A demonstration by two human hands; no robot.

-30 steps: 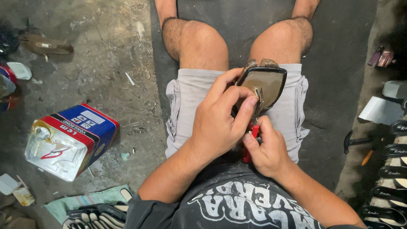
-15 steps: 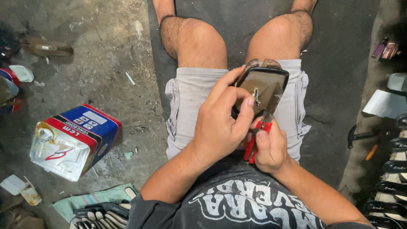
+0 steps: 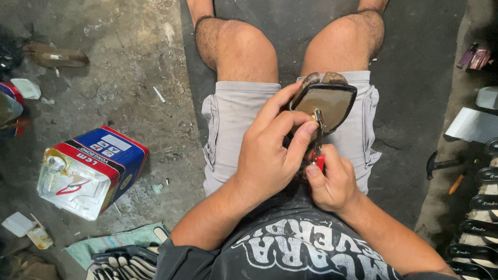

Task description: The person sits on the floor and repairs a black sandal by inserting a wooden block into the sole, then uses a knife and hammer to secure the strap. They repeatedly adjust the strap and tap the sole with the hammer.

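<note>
Head view: hands clenched on shoe sole (image 3: 326,101) and pliers (image 3: 318,138) (blue-red tin (image 3: 91,169) leftward).

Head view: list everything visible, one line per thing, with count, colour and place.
shoe sole: one, tan face with dark rim, held over the lap
pliers: one, red handles, metal jaws at the sole's lower edge
square tin can: one, blue, red and silver, on its side on the floor
hammer: one, dark, on the floor
stacked sandals: several, black, along one edge
rag: one, pale green, bottom edge
left hand: grip on the sole
right hand: grip on the pliers
</note>
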